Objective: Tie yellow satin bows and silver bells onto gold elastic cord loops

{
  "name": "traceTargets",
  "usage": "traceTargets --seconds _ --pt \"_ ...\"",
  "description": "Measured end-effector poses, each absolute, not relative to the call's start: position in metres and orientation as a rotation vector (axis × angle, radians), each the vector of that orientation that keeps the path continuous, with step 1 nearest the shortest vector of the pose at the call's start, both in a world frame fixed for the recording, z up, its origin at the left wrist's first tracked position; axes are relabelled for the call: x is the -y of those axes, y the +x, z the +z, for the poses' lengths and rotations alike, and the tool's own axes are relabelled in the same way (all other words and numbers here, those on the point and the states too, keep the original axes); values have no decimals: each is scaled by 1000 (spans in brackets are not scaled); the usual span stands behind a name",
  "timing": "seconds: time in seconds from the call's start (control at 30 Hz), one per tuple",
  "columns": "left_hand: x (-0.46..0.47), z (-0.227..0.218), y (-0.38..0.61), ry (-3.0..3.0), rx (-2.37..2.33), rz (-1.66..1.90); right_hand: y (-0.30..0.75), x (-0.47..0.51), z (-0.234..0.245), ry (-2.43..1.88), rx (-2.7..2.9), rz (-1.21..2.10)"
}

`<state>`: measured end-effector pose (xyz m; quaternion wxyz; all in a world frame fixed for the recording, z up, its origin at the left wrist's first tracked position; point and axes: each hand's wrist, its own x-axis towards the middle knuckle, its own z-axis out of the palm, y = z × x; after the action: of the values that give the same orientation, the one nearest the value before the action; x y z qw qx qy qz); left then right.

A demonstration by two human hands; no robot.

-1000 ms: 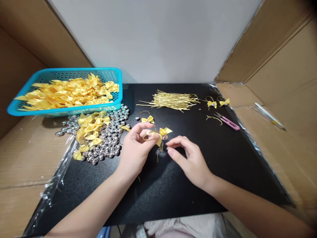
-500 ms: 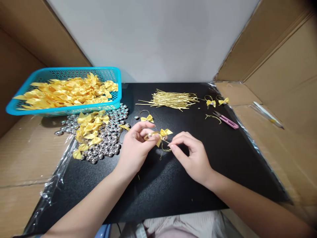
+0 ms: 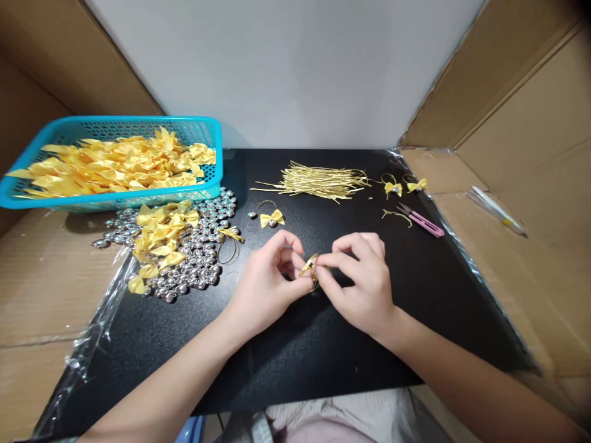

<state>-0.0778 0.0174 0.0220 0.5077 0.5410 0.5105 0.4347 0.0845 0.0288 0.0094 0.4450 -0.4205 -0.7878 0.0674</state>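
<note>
Over the middle of the black table, my left hand (image 3: pixel 270 277) is closed, thumb and fingers pinching a gold cord loop (image 3: pixel 306 266). My right hand (image 3: pixel 360 280) pinches the same loop from the other side, its thumb and index fingertips close to the left fingertips. The fingers hide most of the piece, and its yellow bow cannot be made out. Just beyond the hands lies a yellow bow with a silver bell (image 3: pixel 272 219) and a thin ring of cord. Left of my left hand is another cord loop (image 3: pixel 226 251) with a gold knotted end.
A turquoise basket (image 3: pixel 220 147) of yellow bows stands back left. Before it lie silver bells (image 3: pixel 203 271) and loose yellow bows (image 3: pixel 161 227). Gold cords (image 3: pixel 323 181) are piled at the back. Pink thread snips (image 3: pixel 425 223) and two finished-looking bows (image 3: pixel 392 187) lie right, near cardboard walls.
Both hands have drawn together, the right fingers now meeting the left at the loop. The yellow bow between them has gone out of sight. The camera view has shifted slightly.
</note>
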Motion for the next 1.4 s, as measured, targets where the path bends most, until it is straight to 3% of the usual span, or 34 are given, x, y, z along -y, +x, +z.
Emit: traceTargets --seconds 0.5,0.87,1.07,1.4 --pt "-16 25 -82 1523 -1201 874 88 -34 10 -1117 2061 409" --pt "-15 28 -88 1499 -1110 906 94 -40 21 -1209 2102 878" --pt "-20 26 -87 1356 -1184 1024 98 -40 23 -1113 2122 749" --pt "-16 26 -87 1471 -1134 846 97 -39 19 -984 2225 478"
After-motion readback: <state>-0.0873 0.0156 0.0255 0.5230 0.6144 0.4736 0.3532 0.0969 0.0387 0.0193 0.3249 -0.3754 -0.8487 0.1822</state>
